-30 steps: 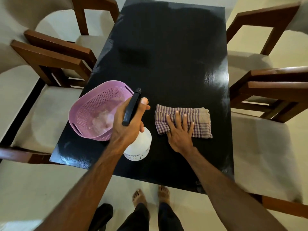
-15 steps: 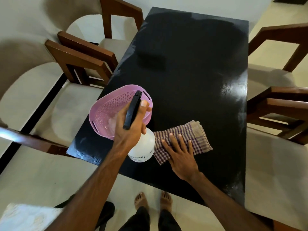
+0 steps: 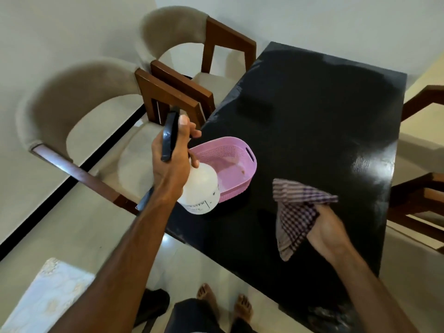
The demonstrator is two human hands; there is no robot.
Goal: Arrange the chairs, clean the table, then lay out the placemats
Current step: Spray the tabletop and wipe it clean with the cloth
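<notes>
Left hand point(image 3: 171, 162) wrapped tight around the spray bottle point(image 3: 200, 188), hanging over the pink basket point(image 3: 230, 164) mid-frame. Right hand point(image 3: 329, 230) bunches the checked cloth point(image 3: 298, 212) off the black table point(image 3: 312, 116), lower right. Risk: the bottle's base could clip the basket's rim and shove it.

Two bare forearms reach up from the bottom of the frame. The left hand point(image 3: 171, 162), at centre left, is raised with its fingers wrapped around the neck of a spray bottle point(image 3: 200, 188) and its thumb lying up along the black sprayer head. The right hand point(image 3: 330, 228), at lower right, grips a checked cloth point(image 3: 296, 212), its fingers hidden beneath the fabric. Two bare feet show at the bottom centre.
</notes>
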